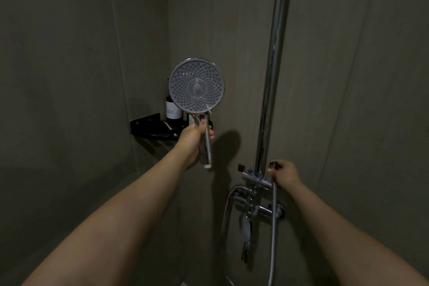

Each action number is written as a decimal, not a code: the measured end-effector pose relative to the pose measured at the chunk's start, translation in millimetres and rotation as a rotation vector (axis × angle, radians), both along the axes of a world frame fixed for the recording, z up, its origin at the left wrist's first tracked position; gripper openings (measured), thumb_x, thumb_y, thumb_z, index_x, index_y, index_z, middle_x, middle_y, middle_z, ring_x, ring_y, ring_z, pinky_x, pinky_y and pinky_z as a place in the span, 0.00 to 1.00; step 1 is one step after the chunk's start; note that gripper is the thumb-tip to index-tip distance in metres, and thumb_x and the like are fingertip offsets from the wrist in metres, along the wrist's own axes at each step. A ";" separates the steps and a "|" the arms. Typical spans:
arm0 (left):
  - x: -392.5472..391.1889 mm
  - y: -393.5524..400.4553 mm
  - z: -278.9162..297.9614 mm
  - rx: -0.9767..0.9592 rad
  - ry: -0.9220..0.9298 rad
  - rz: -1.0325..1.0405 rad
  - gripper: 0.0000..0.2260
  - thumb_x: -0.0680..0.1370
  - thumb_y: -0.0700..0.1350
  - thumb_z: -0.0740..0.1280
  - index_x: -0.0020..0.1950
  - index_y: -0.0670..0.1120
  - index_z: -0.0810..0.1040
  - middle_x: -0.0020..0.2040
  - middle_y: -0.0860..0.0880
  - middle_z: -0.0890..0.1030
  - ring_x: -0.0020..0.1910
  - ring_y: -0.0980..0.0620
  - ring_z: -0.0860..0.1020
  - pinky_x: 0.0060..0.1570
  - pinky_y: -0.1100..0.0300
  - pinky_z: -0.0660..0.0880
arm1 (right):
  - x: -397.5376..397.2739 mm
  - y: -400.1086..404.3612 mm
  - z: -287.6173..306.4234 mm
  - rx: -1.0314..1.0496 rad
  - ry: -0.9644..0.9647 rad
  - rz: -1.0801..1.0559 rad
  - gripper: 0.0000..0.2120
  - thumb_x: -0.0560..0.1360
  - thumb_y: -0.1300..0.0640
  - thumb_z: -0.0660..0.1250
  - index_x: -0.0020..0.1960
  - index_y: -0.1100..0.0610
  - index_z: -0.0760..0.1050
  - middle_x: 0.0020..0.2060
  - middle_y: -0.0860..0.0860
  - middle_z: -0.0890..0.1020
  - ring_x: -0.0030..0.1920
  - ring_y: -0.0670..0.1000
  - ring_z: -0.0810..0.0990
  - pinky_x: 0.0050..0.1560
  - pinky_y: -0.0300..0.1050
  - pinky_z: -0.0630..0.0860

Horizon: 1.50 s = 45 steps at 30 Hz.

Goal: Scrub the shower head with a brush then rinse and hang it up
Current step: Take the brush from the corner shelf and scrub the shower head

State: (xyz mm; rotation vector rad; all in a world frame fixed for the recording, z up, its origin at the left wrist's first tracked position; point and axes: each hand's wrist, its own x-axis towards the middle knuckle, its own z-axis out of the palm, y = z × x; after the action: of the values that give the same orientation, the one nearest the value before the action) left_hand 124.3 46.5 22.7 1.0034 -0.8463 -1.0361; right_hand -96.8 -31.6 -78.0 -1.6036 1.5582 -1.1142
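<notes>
Here, shower head (196,86) shows round, grey, dotted face.

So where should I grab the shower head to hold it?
Grab the shower head by its long chrome handle, from the side, as the left hand does. The handle is slim enough for fingers to wrap; the round face is too wide.

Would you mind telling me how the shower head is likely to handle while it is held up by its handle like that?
The shower head looks top-heavy: its wide round face sits above the left hand, which grips the slim handle, so it may want to tip. The chrome handle looks smooth and probably slippery when wet. No hose shows at the handle's lower end, so nothing seems to tug on it.
</notes>
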 end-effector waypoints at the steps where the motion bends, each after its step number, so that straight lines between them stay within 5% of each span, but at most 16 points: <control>1: -2.0 -3.2 -0.9 0.001 0.010 -0.004 0.09 0.82 0.42 0.55 0.45 0.42 0.70 0.38 0.45 0.71 0.38 0.52 0.72 0.44 0.61 0.74 | -4.3 -3.6 -2.1 0.018 -0.003 -0.004 0.13 0.72 0.72 0.67 0.56 0.70 0.77 0.52 0.66 0.81 0.46 0.50 0.73 0.40 0.33 0.70; 7: -6.0 -17.4 -5.3 0.016 0.004 -0.010 0.07 0.82 0.42 0.55 0.54 0.39 0.69 0.40 0.46 0.71 0.38 0.52 0.72 0.48 0.58 0.74 | -20.7 -24.0 -7.8 0.055 0.082 -0.077 0.13 0.71 0.69 0.69 0.56 0.68 0.78 0.53 0.64 0.81 0.53 0.59 0.79 0.52 0.45 0.72; 12: -5.8 -21.6 -8.9 0.039 -0.015 0.001 0.10 0.82 0.43 0.55 0.44 0.42 0.71 0.38 0.45 0.72 0.37 0.51 0.72 0.47 0.60 0.73 | -24.8 -31.7 -10.6 0.110 0.153 -0.106 0.12 0.72 0.66 0.70 0.55 0.68 0.78 0.51 0.64 0.82 0.53 0.59 0.80 0.46 0.41 0.67; 19: -3.7 -23.7 -12.3 0.055 -0.028 -0.007 0.09 0.82 0.43 0.55 0.57 0.39 0.68 0.39 0.45 0.72 0.38 0.51 0.72 0.45 0.61 0.73 | -20.7 -36.4 -15.7 0.202 0.246 -0.109 0.12 0.71 0.65 0.71 0.52 0.70 0.78 0.50 0.65 0.82 0.52 0.59 0.81 0.42 0.42 0.68; 22: -3.1 -22.1 -13.2 0.057 -0.044 0.006 0.08 0.82 0.43 0.54 0.56 0.39 0.67 0.39 0.45 0.71 0.38 0.52 0.72 0.38 0.64 0.75 | -18.6 -37.3 -18.4 0.200 0.260 -0.098 0.12 0.70 0.64 0.72 0.52 0.70 0.79 0.49 0.63 0.82 0.51 0.58 0.81 0.42 0.41 0.68; 26: 3.7 -21.9 -16.0 0.061 -0.037 0.018 0.08 0.82 0.42 0.54 0.55 0.39 0.67 0.39 0.45 0.71 0.38 0.51 0.71 0.45 0.60 0.73 | -8.8 -39.3 -15.7 0.199 0.229 -0.100 0.11 0.69 0.64 0.73 0.49 0.69 0.80 0.45 0.61 0.83 0.41 0.53 0.78 0.40 0.41 0.69; 35: 13.8 -25.7 -21.4 0.064 -0.037 0.041 0.10 0.82 0.44 0.55 0.43 0.43 0.70 0.38 0.45 0.72 0.38 0.51 0.72 0.46 0.60 0.73 | -6.6 -36.7 -21.7 0.170 0.247 -0.133 0.09 0.72 0.65 0.67 0.47 0.71 0.79 0.45 0.64 0.83 0.48 0.60 0.81 0.37 0.41 0.67; 41: 13.6 -23.3 -24.7 0.072 -0.017 0.035 0.10 0.82 0.43 0.55 0.44 0.42 0.70 0.38 0.45 0.72 0.38 0.51 0.72 0.45 0.60 0.73 | -7.1 -37.2 -21.5 0.181 0.278 -0.095 0.07 0.70 0.67 0.68 0.44 0.72 0.79 0.38 0.63 0.81 0.34 0.54 0.75 0.26 0.40 0.66; 45: 11.1 -20.0 -24.7 0.067 -0.015 0.039 0.10 0.82 0.42 0.54 0.43 0.42 0.70 0.38 0.44 0.71 0.37 0.51 0.72 0.44 0.60 0.73 | -8.9 -37.1 -15.4 0.175 0.357 -0.078 0.07 0.71 0.67 0.65 0.39 0.72 0.77 0.38 0.63 0.81 0.45 0.61 0.82 0.35 0.41 0.68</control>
State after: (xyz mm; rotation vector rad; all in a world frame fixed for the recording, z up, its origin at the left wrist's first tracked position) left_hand 135.4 26.5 -2.0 1.0819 -0.8053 -1.0303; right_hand -105.7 -68.7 -93.4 -1.6986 1.9038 -0.7312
